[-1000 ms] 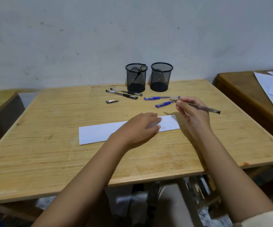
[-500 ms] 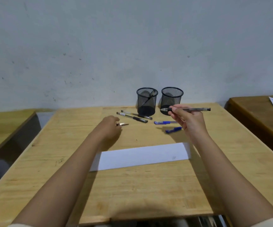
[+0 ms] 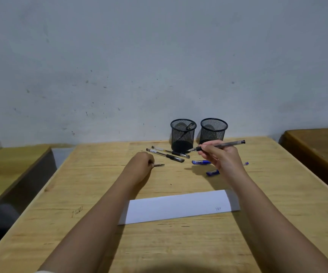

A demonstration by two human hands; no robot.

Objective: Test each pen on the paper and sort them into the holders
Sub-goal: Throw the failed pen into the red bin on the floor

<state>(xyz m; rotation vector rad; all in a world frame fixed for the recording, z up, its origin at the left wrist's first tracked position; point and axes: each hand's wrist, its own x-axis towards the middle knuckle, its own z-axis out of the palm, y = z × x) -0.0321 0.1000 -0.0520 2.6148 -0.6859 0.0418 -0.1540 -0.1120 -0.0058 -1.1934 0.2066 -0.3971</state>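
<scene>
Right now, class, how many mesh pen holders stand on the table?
2. The left holder stands at the table's far edge, one pen inside; the right holder stands beside it, behind the right hand. None looks hidden.

The left hand (image 3: 139,166) is covering most of a small dark cap (image 3: 159,165), the right hand (image 3: 221,157) is hiding the middle of the grey pen (image 3: 232,143) it is gripping and of a blue pen (image 3: 199,162) lying behind it, and the scribble (image 3: 217,208) on the paper (image 3: 175,207) is showing too small to read.
</scene>
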